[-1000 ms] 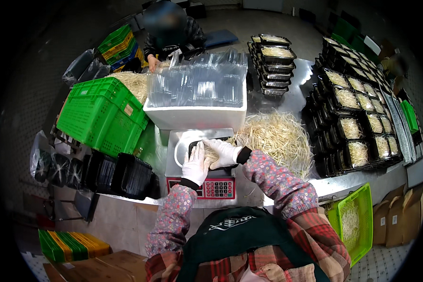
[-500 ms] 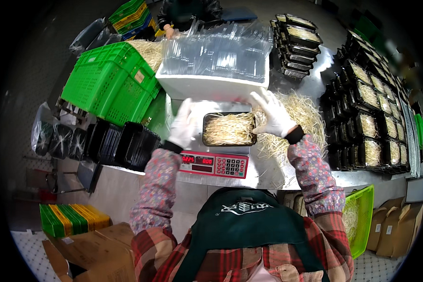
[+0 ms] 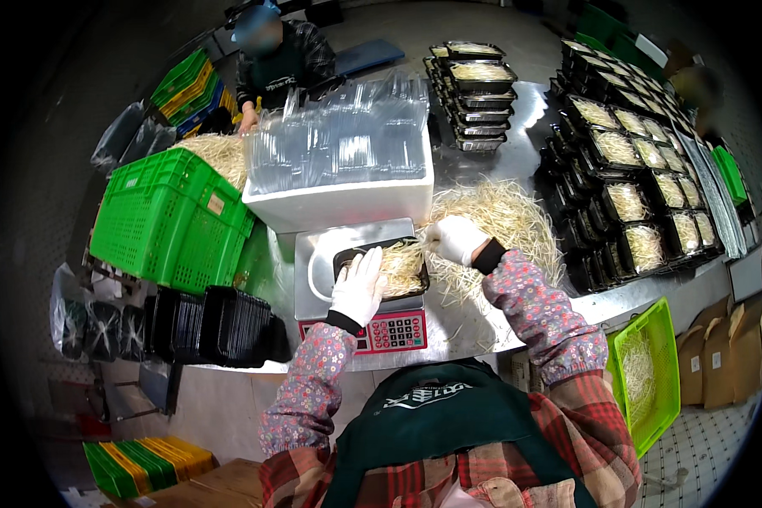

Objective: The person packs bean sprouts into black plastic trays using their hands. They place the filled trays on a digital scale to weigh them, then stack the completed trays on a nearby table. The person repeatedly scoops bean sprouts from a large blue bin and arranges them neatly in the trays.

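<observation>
A black tray of bean sprouts (image 3: 405,269) rests on the metal pan of a red scale (image 3: 395,333). My left hand (image 3: 360,288), in a white glove, lies over the tray's left side with fingers stretched flat on the sprouts. At the tray's upper right corner, my gloved right hand (image 3: 455,240) is closed in a pinch, with sprout strands at its fingertips. Beside and beyond that hand spreads a loose heap of bean sprouts (image 3: 508,220) on the metal table (image 3: 483,330). My left hand and wrist cover part of the scale's display.
A white foam box (image 3: 339,203) full of clear plastic lids stands behind the scale. Green crates (image 3: 173,220) and nested black trays (image 3: 229,326) are at left. Filled trays are stacked at the back (image 3: 481,93) and right (image 3: 631,203). Across the table is another person (image 3: 279,63).
My left hand has come from beside the tray onto its sprouts. My right hand has gone from spread fingers to a pinch at the tray's corner. The whole view has shifted.
</observation>
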Available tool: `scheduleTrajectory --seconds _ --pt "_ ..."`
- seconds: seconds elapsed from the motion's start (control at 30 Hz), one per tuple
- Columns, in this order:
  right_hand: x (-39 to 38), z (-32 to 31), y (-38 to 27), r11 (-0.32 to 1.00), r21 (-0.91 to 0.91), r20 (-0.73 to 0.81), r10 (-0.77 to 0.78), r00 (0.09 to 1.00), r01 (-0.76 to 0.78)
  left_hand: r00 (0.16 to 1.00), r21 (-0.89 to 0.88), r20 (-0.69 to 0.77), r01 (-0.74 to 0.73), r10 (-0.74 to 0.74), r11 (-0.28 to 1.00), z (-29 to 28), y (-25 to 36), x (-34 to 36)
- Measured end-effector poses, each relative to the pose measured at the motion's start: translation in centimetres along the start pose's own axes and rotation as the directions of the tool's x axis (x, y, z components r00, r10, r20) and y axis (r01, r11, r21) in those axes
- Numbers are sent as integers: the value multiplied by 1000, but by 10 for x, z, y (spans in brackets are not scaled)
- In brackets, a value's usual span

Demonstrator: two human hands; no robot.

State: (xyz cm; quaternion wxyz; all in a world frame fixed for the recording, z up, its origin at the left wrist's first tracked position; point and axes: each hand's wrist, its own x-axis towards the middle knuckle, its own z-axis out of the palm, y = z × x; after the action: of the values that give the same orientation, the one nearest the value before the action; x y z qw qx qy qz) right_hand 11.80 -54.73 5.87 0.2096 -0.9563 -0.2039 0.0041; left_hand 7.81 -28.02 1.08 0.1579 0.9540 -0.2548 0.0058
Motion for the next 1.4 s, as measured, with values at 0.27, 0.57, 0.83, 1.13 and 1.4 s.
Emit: scheduleTrajectory --seconds 0.27,0.57,0.83,1.13,1.4 --pt "-3 -65 -36 703 698 -203 12 979 136 952 -538 -257 0 -164 843 -18 5 -11" --pt "-6 26 -47 945 321 -55 -48 997 64 935 -514 -281 43 -216 857 -31 -13 -49" --pt "0 61 -80 986 165 -49 9 999 -1 975 8 -109 -193 193 981 -9 -8 12" --pt "-10 71 -70 989 -144 -226 -61 972 29 996 -4 -52 -72 72 997 -8 11 9" --pt "-9 66 -58 992 69 -112 -93 989 101 993 36 119 2 -6 999 -12 5 29"
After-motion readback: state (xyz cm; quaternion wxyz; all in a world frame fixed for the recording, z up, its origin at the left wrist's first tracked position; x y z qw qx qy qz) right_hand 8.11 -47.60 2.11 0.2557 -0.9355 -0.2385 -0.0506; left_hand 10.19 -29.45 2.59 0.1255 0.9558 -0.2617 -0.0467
